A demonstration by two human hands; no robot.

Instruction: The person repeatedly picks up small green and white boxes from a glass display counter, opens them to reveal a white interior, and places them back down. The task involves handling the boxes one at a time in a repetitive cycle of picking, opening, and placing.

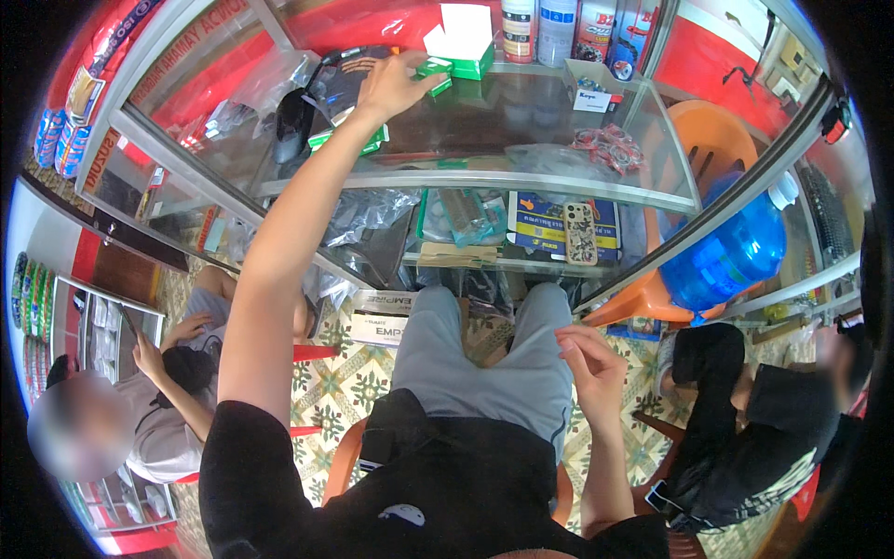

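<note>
My left hand (393,88) stretches far forward over the upper shelf of the glass display case (484,130). Its fingers are closed on a small green box (436,74). Right behind it stands a larger green and white carton (470,58) with its white flap up. Under my left wrist another flat green packet (372,142) lies on the shelf. My right hand (598,365) hangs beside my right knee, fingers loosely bent and thumb apart, with nothing visible in it.
Spray cans (556,33) and a small open box (591,86) stand at the back right. Red-patterned packets (610,149) lie near the shelf edge. A phone (581,233) rests on the lower shelf. A blue water jug (731,247) sits on an orange chair. People sit on both sides.
</note>
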